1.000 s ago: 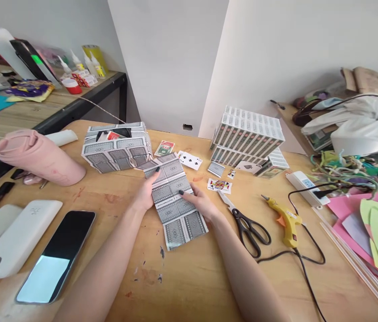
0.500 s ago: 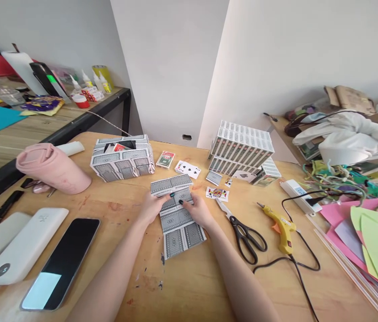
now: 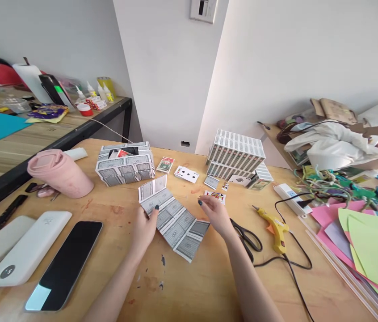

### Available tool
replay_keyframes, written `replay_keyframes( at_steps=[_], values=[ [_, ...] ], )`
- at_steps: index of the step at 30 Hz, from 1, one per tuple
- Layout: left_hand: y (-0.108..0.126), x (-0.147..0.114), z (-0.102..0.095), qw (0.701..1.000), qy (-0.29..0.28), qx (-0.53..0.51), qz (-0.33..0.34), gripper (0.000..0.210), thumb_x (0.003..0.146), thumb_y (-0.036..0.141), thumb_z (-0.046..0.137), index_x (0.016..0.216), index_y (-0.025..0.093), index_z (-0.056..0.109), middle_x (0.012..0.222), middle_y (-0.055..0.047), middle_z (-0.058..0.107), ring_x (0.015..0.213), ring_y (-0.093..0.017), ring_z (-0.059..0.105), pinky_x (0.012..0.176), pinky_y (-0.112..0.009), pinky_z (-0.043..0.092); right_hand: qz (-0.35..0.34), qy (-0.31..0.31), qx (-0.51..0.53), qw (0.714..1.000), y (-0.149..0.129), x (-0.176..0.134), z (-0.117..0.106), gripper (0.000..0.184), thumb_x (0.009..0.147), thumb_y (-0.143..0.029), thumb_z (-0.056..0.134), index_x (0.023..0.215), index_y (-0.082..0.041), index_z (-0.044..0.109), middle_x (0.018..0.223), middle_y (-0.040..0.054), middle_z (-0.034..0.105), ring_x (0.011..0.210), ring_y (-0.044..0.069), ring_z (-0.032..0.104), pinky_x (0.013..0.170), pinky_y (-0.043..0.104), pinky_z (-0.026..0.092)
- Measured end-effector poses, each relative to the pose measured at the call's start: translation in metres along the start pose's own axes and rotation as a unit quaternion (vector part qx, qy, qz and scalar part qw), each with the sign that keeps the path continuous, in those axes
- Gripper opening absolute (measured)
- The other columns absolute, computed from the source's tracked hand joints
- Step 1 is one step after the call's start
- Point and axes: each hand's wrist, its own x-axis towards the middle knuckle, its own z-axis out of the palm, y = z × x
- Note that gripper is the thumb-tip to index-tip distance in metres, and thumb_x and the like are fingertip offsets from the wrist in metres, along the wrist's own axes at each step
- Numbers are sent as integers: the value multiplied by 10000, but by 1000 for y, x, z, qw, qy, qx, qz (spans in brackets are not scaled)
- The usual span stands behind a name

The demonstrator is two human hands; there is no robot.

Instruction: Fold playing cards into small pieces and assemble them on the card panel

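My left hand (image 3: 146, 228) grips the left side of a folding sheet of joined playing cards (image 3: 175, 219), grey patterned backs up, thumb on top. The sheet is tilted, and its far and near end panels bend up along creases. My right hand (image 3: 216, 213) is off the sheet, just right of it, fingers loosely extended with nothing seen in them. Beyond its fingertips lies a face card (image 3: 216, 196), partly covered. Black-handled scissors (image 3: 247, 237) lie beside my right wrist, their blades hidden by it. A box covered with cards (image 3: 125, 167) stands behind the sheet.
A stacked structure of card boxes (image 3: 236, 154) stands at the back right. The yellow glue gun (image 3: 278, 230) and its cord lie right, near a power strip (image 3: 291, 199). Left are a pink tumbler (image 3: 61, 174), a phone (image 3: 66, 264) and a white power bank (image 3: 30, 248).
My right hand has let go of the card sheet and moved right and up toward the face card. The sheet has turned, held by my left hand alone, its far panel raised.
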Motion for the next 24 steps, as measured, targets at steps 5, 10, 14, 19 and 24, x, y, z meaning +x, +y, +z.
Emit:
replay_keyframes(
  at_steps=[5, 10, 14, 19, 24],
  values=[
    [-1, -46, -52, 961, -78, 262, 47, 369, 810, 450, 427, 584, 196, 570, 564, -28, 648, 544, -172, 612, 518, -238, 424, 5, 49, -49, 998, -10, -36, -29, 326, 767, -438, 538, 980, -203, 612, 1040, 90, 649, 969, 226, 607, 847, 387, 479],
    [10, -48, -51, 898, -118, 316, 283, 307, 855, 342, 375, 801, 205, 644, 794, -48, 686, 792, -174, 627, 711, -258, 470, 30, 109, 10, 994, 5, -72, -16, 477, 788, -416, 521, 1215, -211, 463, 1228, 120, 535, 1080, 232, 549, 864, 385, 481],
    [10, -40, -10, 806, -236, 351, 413, 386, 867, 303, 362, 1239, 302, 467, 1327, -8, 464, 1271, -242, 337, 1056, -483, 222, 26, 121, 100, 987, 24, -92, 13, 646, 809, -362, 497, 1374, -195, 232, 1318, 144, 453, 1163, 227, 492, 922, 387, 445],
    [-1, -64, 35, 823, -246, 385, 337, 463, 839, 242, 387, 1301, 273, 402, 1434, -51, 293, 1327, -352, 161, 1006, -618, 192, 8, 124, 42, 991, 28, -95, 40, 619, 783, -240, 454, 1373, -187, 275, 1388, 73, 379, 1291, 218, 324, 1039, 400, 319],
    [18, -76, 13, 886, -258, 216, 319, 330, 846, 260, 404, 1142, 271, 548, 1230, -38, 550, 1148, -223, 490, 933, -380, 433, -24, 107, -24, 994, 18, -67, 23, 657, 706, -119, 409, 1356, -171, 333, 1407, 46, 346, 1309, 201, 286, 1090, 386, 216]
  ],
)
